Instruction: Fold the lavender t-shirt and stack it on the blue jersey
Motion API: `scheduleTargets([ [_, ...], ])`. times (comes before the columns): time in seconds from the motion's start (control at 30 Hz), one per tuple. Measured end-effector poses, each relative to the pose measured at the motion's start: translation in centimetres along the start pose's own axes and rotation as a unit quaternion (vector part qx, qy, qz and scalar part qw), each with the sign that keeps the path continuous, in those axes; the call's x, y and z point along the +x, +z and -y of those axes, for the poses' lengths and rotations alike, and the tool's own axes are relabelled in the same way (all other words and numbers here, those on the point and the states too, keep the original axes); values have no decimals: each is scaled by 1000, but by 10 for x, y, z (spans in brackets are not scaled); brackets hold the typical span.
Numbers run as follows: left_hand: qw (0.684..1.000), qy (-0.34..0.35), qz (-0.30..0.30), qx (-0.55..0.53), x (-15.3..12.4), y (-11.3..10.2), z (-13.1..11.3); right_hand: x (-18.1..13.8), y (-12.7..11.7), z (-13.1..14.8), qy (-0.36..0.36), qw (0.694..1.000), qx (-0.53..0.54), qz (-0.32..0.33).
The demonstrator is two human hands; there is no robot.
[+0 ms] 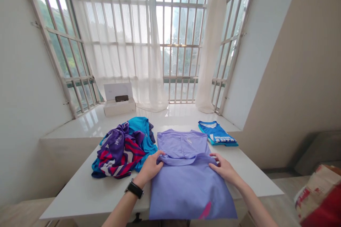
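Observation:
A lavender shirt (pixel 186 181) lies spread on the white table (pixel 87 191), its lower part hanging over the near edge. My left hand (pixel 150 167), with a black watch on the wrist, pinches the folded edge of the shirt at its left side. My right hand (pixel 223 167) grips the same folded edge at the right side. Both hands hold the fold across the middle of the shirt.
A heap of purple, teal and red-striped clothes (pixel 122 149) lies left of the shirt. A folded blue shirt (pixel 217 134) rests at the table's far right. A white open box (pixel 118 101) sits on the window ledge. A red and white bag (pixel 319 198) stands at lower right.

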State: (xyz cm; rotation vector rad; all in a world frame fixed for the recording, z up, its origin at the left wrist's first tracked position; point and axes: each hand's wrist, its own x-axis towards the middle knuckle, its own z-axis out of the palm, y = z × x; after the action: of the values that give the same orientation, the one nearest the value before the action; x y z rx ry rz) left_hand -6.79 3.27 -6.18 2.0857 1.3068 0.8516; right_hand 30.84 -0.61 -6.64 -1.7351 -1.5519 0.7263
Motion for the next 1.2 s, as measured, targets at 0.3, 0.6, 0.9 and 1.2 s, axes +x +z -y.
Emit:
scheduleTargets([
  [0.3, 999, 26, 44, -6, 11, -8, -2, 28, -15, 20, -62, 989, -65, 116],
  [0.6, 992, 32, 124, 13, 17, -40, -14, 37, -28, 55, 28, 949, -94, 301],
  [0.9, 990, 47, 134, -19, 10, -45, -8, 41, -28, 43, -24, 967, -60, 245],
  [1.2, 994, 57, 92, 32, 12, -36, -11, 36, -27, 27, -7, 960, -56, 276],
])
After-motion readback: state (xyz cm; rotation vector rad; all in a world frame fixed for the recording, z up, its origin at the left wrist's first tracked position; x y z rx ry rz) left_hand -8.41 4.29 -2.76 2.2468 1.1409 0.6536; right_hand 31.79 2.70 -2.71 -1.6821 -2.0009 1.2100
